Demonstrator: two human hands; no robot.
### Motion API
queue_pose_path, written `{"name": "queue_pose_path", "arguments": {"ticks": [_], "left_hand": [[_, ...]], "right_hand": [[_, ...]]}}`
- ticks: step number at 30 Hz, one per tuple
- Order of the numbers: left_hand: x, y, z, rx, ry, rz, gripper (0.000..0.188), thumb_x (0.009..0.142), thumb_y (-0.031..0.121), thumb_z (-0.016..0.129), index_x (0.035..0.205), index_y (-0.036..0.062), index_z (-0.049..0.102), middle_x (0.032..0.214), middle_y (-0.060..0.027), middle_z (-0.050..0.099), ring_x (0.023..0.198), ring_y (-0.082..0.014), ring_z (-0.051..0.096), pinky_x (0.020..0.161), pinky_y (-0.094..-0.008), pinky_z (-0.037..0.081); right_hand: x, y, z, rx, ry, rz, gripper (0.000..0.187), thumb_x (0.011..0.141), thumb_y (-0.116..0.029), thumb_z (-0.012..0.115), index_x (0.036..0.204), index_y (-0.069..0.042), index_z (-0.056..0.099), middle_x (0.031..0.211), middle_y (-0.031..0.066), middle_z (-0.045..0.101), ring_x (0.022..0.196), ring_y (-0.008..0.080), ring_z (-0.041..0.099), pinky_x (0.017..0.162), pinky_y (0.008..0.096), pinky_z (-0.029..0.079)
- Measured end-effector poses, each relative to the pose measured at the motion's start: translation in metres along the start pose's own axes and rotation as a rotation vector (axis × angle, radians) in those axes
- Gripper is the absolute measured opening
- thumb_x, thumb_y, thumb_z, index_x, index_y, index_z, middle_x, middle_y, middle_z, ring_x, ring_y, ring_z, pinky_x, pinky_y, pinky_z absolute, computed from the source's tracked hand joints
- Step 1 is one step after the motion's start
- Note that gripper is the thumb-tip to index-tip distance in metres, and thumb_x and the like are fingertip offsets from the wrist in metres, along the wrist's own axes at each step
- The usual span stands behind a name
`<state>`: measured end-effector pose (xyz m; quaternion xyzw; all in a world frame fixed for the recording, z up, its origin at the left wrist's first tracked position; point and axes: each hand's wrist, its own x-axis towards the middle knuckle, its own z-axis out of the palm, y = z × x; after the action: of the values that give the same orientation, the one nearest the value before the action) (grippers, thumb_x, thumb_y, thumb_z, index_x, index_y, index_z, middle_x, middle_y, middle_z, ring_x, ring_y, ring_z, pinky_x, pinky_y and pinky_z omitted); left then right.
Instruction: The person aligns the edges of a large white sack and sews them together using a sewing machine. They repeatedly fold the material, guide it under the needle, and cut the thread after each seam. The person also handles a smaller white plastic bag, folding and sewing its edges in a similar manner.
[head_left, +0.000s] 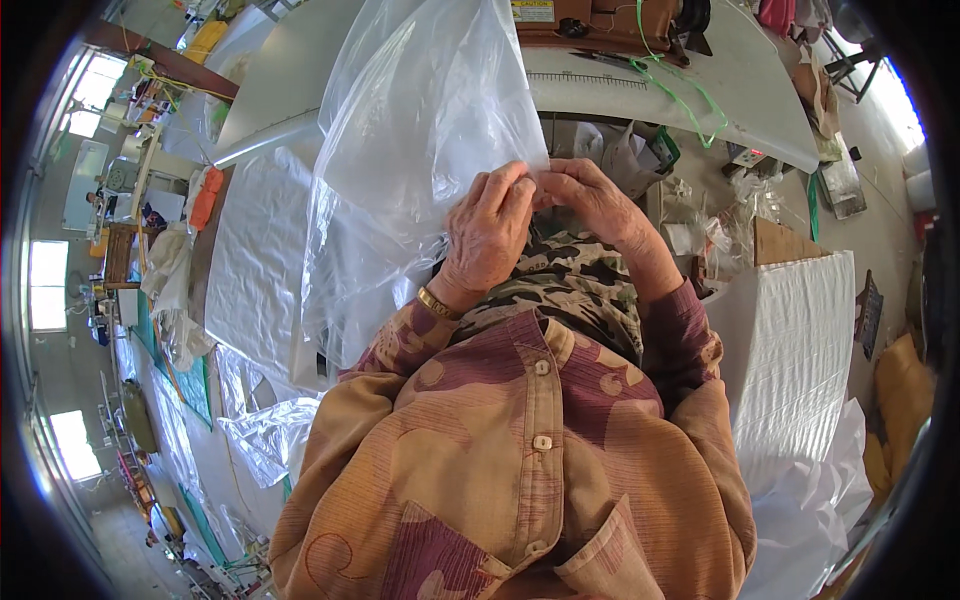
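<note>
A large sheet of clear plastic film [420,110] hangs in folds from the table edge toward my lap. Both hands meet at its right edge, in front of my body. My left hand [490,225] has its fingers curled and pinched on the film's edge; a gold-coloured band sits at that wrist. Close against it, my right hand [590,200] is closed too, thumb and fingertips pressed together at the same edge. The fingertips of the two hands nearly touch, and the exact grip between them is partly hidden.
Ahead stands a pale sewing table [740,110] with a brown machine [600,25] and a loose green cord [690,95]. White-covered surfaces flank me at left [260,250] and right [800,350]. Plastic scraps [730,230] lie below the table at right. An orange bundle [206,198] sits at left.
</note>
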<state>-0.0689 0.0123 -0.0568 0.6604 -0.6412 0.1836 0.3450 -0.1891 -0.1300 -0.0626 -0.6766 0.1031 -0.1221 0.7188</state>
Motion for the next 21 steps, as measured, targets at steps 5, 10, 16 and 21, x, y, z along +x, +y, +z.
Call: {"name": "queue_pose_path", "arguments": {"ticks": [5,10,16,21], "left_hand": [[0.0,0.008,-0.007,0.055,-0.082,0.006,0.027,0.078,0.003,0.072,0.105,0.0027,0.069,0.119,-0.005,0.061,0.088,-0.0236,0.063,0.07,-0.0355,0.054],[0.001,0.01,-0.019,0.113,-0.103,0.038,0.029,0.077,0.008,0.075,0.106,0.0034,0.071,0.116,-0.0043,0.063,0.085,-0.0223,0.062,0.067,-0.0331,0.052],[0.008,0.014,-0.034,0.158,-0.025,0.122,0.025,0.079,0.012,0.077,0.102,0.0031,0.071,0.116,-0.0063,0.067,0.088,-0.0221,0.063,0.068,-0.0331,0.051],[-0.034,0.011,-0.039,-0.27,-0.077,-0.007,0.032,0.085,0.028,0.078,0.102,0.0027,0.066,0.093,-0.0088,0.07,0.077,-0.0278,0.066,0.072,-0.0384,0.051]], "right_hand": [[-0.003,-0.004,0.004,0.062,-0.037,-0.054,0.064,0.102,-0.053,0.051,0.116,0.008,0.065,0.101,0.0095,0.069,0.092,0.0133,0.062,0.086,0.0287,0.051],[0.003,0.002,0.02,0.188,-0.031,-0.082,0.059,0.104,-0.049,0.049,0.115,0.007,0.066,0.098,0.006,0.067,0.09,0.0099,0.06,0.082,0.0257,0.05],[0.008,0.018,0.029,0.222,0.096,-0.106,0.051,0.106,-0.042,0.048,0.1,0.005,0.067,0.085,0.0025,0.066,0.079,0.0072,0.058,0.073,0.0245,0.05],[0.001,0.008,0.031,0.223,0.182,-0.052,0.047,0.106,-0.038,0.048,0.093,0.004,0.066,0.078,0.0043,0.064,0.067,0.0088,0.058,0.064,0.0251,0.049]]}}
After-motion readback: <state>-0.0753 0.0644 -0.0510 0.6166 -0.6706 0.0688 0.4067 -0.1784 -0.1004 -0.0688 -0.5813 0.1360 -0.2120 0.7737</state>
